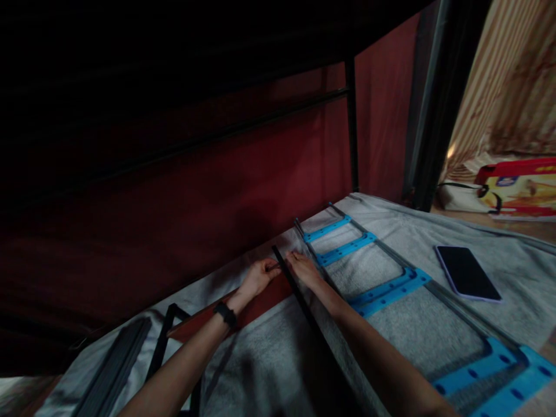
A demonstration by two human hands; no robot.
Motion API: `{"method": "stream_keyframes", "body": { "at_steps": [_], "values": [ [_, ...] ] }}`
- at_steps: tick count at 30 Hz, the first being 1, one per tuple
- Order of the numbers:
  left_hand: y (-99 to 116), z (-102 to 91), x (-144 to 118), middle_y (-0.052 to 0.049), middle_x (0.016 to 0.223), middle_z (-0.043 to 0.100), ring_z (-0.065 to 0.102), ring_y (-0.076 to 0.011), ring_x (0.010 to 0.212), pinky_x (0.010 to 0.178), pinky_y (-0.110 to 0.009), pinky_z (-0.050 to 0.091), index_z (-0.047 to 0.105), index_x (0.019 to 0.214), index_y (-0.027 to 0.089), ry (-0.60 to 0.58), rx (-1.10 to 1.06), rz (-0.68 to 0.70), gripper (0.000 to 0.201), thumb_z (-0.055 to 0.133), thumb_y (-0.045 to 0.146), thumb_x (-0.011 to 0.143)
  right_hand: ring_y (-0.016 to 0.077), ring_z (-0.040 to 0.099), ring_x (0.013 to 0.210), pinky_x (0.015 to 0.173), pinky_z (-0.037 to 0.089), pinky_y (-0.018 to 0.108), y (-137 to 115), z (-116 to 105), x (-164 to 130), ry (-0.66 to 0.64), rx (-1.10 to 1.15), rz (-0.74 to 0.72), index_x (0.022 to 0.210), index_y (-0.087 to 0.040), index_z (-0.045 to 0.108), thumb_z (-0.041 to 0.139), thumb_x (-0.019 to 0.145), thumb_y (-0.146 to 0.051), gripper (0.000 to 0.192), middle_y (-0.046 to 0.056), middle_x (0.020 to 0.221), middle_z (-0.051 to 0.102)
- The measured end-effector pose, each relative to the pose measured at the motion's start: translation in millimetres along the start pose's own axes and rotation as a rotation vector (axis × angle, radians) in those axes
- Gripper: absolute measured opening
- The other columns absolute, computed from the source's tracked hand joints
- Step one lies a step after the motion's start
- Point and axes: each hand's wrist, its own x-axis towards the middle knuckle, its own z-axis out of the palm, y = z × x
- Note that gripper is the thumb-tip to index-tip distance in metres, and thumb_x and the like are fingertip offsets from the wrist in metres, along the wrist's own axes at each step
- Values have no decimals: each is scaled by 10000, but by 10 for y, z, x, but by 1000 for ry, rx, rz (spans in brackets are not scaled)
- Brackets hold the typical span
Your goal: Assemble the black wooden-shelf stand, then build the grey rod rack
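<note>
My left hand [260, 275], with a dark watch [225, 314] on its wrist, has its fingers closed in a pinch. A small dark thing shows at its fingertips, too small to name, right beside a black bar [306, 309]. On the bar's other side my right hand [301, 269] is closed, its fingers bent against the bar near the far end. A reddish-brown board [271, 299] lies flat under my left hand and meets the bar. From the far end the bar runs back toward me between my forearms.
Grey rails with blue brackets [386, 295] lie right of my right arm on a grey cloth [434, 330]. Further right rests a phone [468, 273]. At left are a black frame [161, 341] and dark strips [115, 368]. A dark red panel [260, 168] stands behind.
</note>
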Motion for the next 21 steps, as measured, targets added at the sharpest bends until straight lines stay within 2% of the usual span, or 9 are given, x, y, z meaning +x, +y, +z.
{"method": "stream_keyframes", "body": {
  "at_steps": [3,5,10,13,16,21],
  "values": [
    [3,-3,-5,-36,823,719,627,-180,758,706,-267,460,693,848,157,-1,12,18,181,648,322,787,168,572,723,723,459,303,-26,-17,-12,-9,-7,34,833,-244,524,360,965,-332,228,-23,718,561],
    [14,-7,-5,-38,819,711,619,-181,761,703,-267,459,694,855,155,-10,13,27,187,642,323,790,162,573,756,742,451,291,-44,-25,-9,-24,-18,31,821,-243,516,405,939,-297,171,-26,736,558],
    [45,-19,2,-23,776,692,595,-163,720,692,-262,444,677,792,158,-29,32,21,144,630,293,774,158,573,716,710,450,287,-51,-83,2,-59,-23,37,744,-236,519,351,973,-339,302,-11,725,568],
    [60,-16,1,-20,760,688,598,-165,717,690,-265,446,677,779,159,-24,41,15,141,622,288,775,152,571,703,685,451,276,-46,-90,-6,-56,-19,30,805,-237,522,346,975,-299,252,-12,746,576],
    [78,-10,-2,-33,781,703,624,-182,759,731,-281,470,683,776,159,-16,27,18,122,631,269,767,150,565,745,733,447,270,-57,-62,4,-59,-36,5,799,-237,520,420,946,-244,178,-17,753,568],
    [113,-9,-9,-49,837,728,659,-199,796,779,-304,494,698,804,160,-26,-16,9,108,639,243,768,154,556,736,740,447,279,-46,-62,29,-61,-46,-7,717,-229,530,427,957,-290,268,-6,720,562]
  ]
}}
